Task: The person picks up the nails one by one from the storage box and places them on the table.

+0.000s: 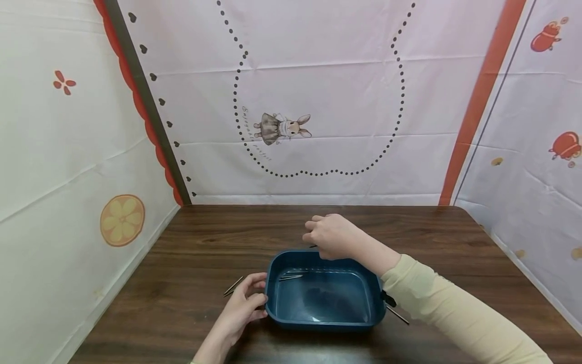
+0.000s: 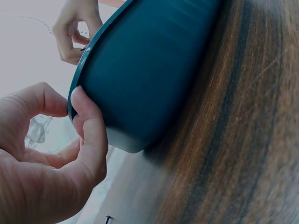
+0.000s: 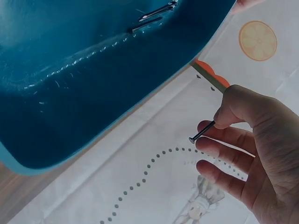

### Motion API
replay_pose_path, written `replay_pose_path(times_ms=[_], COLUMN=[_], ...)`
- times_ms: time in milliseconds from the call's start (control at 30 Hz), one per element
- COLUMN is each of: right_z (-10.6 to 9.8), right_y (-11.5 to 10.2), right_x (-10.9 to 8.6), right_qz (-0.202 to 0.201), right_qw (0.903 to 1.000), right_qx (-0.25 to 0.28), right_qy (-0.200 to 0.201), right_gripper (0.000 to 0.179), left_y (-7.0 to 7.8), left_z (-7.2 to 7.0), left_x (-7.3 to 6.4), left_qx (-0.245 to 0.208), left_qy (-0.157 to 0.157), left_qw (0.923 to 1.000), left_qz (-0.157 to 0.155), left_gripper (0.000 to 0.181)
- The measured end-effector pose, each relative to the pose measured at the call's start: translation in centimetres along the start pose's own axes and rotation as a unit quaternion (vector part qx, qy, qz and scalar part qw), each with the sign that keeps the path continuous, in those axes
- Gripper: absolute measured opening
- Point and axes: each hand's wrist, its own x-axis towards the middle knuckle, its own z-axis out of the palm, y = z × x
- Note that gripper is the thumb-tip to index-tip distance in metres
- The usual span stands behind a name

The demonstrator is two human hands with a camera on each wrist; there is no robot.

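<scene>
A dark blue plastic tub [image 1: 324, 323] stands on the table in front of me. My left hand [image 1: 240, 306] pinches its left rim between thumb and fingers, as the left wrist view shows. Just beyond the far rim, my right hand [image 1: 335, 237] is raised in the air. In the right wrist view, its thumb and index finger pinch a metal nail [image 3: 202, 132], head pointing away, the other fingers loosely spread. Several nails [image 3: 158, 12] lie inside the tub, near its far left corner in the head view.
More nails [image 1: 232, 287] lie on the wooden table [image 1: 191, 323] left of the tub, beside the left hand. Another nail or nails [image 1: 398, 315] lie right of it, under the right forearm. Printed cloth [image 1: 318, 101] hangs around the table's back and sides.
</scene>
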Motion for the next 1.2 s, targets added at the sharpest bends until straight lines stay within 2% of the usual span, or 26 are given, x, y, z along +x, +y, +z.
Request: replay_pose_path(times_ms=[633,900,1200], right_z=[0.4,0.9,1.5], right_y=[0.2,0.6,0.8], right_x=[-1.1,-2.6,-3.9], right_qz=[0.023,0.04,0.042], right_qw=[0.9995,0.999,0.9991], right_qx=[0.019,0.016,-0.006], right_qy=[-0.007,-0.009,-0.005], right_gripper=[0.03,0.017,0.014], left_y=[0.1,0.0,-0.1], left_z=[-0.1,0.0,-0.1], left_x=[0.1,0.1,0.1], left_qx=[0.002,0.001,0.006], left_qy=[-0.001,-0.003,0.004], left_qw=[1.0,1.0,1.0], left_qz=[-0.002,-0.002,-0.005], left_gripper=[0.057,0.058,0.057])
